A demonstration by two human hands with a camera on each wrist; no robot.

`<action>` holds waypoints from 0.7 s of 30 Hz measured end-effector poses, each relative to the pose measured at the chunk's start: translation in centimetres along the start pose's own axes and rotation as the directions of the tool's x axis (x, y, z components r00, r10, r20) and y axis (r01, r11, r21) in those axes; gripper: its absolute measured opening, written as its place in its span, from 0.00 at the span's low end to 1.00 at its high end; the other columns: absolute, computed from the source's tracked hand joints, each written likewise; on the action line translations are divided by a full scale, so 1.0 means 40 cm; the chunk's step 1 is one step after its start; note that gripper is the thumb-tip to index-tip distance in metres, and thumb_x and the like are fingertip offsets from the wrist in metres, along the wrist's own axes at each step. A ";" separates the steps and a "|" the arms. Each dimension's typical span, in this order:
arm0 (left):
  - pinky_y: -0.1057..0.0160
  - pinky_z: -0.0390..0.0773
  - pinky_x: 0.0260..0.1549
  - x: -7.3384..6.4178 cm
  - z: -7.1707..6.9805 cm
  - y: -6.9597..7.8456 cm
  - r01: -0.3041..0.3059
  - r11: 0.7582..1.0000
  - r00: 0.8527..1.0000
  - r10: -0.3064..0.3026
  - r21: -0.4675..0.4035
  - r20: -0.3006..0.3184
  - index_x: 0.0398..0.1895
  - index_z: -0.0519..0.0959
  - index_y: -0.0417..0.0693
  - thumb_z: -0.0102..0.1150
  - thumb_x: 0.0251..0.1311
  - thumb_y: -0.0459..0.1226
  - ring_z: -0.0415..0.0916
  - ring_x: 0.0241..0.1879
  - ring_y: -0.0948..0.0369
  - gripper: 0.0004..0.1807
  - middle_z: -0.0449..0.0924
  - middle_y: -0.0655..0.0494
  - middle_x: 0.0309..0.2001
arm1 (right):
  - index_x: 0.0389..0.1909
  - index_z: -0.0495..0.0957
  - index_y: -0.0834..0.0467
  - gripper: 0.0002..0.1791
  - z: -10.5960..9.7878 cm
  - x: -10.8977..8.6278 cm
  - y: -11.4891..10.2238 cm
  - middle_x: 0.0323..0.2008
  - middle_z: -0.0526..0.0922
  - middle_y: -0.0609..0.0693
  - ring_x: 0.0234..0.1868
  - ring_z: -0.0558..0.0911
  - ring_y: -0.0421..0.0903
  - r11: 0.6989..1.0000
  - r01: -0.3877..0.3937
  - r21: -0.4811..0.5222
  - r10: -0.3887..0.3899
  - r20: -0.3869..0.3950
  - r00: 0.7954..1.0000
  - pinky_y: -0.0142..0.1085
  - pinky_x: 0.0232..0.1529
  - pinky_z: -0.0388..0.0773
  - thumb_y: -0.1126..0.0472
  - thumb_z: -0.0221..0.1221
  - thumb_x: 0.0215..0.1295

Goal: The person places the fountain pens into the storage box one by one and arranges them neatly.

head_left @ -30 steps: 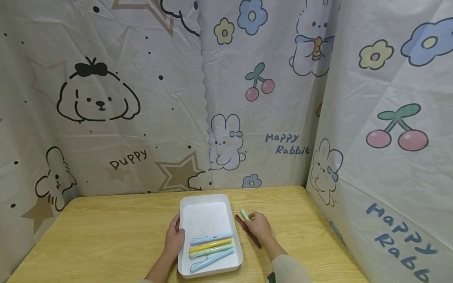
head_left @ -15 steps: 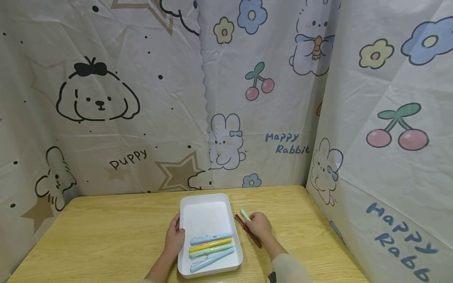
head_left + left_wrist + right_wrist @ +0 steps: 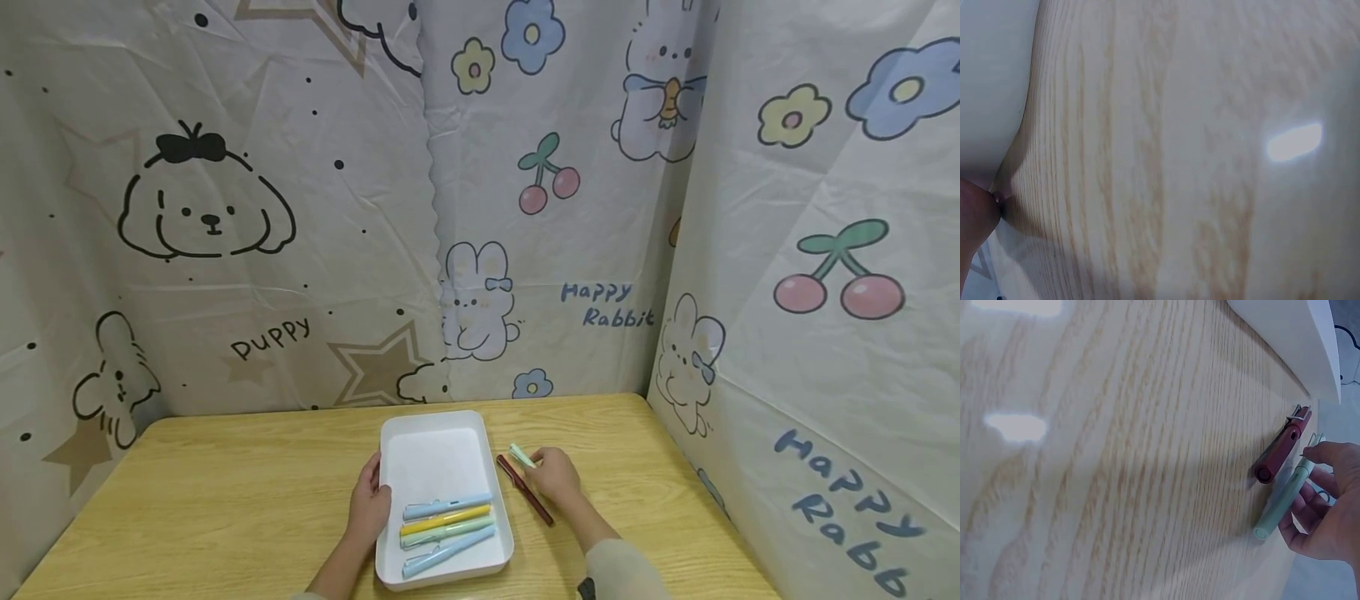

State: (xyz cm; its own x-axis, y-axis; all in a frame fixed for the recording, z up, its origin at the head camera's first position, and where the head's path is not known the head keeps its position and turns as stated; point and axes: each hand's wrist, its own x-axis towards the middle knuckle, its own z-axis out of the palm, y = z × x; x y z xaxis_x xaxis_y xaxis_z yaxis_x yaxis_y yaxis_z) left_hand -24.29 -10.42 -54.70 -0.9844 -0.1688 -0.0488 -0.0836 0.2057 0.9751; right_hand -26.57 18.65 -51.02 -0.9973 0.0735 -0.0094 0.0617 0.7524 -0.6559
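Observation:
My left hand (image 3: 369, 507) holds the left side of a white tray (image 3: 431, 458); in the left wrist view only a bit of that hand (image 3: 975, 212) shows beside the tray's wall (image 3: 994, 81). To the right of the tray, my right hand (image 3: 556, 477) pinches a light green pen (image 3: 520, 455) between thumb and fingers. The right wrist view shows this pen's barrel (image 3: 1282, 507) slanting out of the grip, close over the table. Next to it a dark red pen (image 3: 528, 493) with a metal clip lies on the wood, untouched.
Inside the tray's near half lie a light blue pen (image 3: 447, 506), a yellow pen (image 3: 446, 521), a green pen (image 3: 447, 533) and another light blue pen (image 3: 450, 552). Printed curtains (image 3: 360, 250) stand behind and beside the wooden table (image 3: 247, 492).
My right hand has shifted slightly to the right with the green pen, uncovering more of the dark red pen. The left hand and the tray stay put.

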 end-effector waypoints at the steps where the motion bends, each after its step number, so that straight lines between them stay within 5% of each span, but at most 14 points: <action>1: 0.45 0.57 0.67 -0.001 0.000 -0.001 0.001 1.000 1.000 -0.001 -0.001 0.000 0.72 0.47 0.39 0.34 0.62 0.26 0.49 0.71 0.42 0.33 0.48 0.38 0.72 | 0.40 0.79 0.67 0.13 -0.002 -0.001 -0.001 0.15 0.75 0.47 0.12 0.68 0.37 1.000 0.009 -0.004 -0.009 0.001 1.000 0.23 0.11 0.61 0.63 0.58 0.56; 21: 0.45 0.57 0.68 0.002 0.001 -0.004 -0.006 1.000 1.000 0.006 -0.010 -0.011 0.72 0.48 0.40 0.34 0.61 0.26 0.50 0.71 0.43 0.33 0.49 0.39 0.72 | 0.39 0.82 0.62 0.12 -0.023 0.007 -0.028 0.20 0.73 0.48 0.20 0.69 0.41 0.986 0.120 -0.120 -0.117 0.027 0.993 0.29 0.17 0.64 0.63 0.60 0.53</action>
State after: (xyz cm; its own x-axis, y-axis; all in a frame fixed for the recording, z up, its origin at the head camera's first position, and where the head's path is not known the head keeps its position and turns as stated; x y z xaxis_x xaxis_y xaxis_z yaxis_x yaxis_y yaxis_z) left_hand -24.38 -10.43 -54.89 -0.9831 -0.1782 -0.0406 -0.0761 0.1973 0.9774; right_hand -26.89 18.42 -49.59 -0.9983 -0.0329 0.0473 -0.0537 0.8288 -0.5570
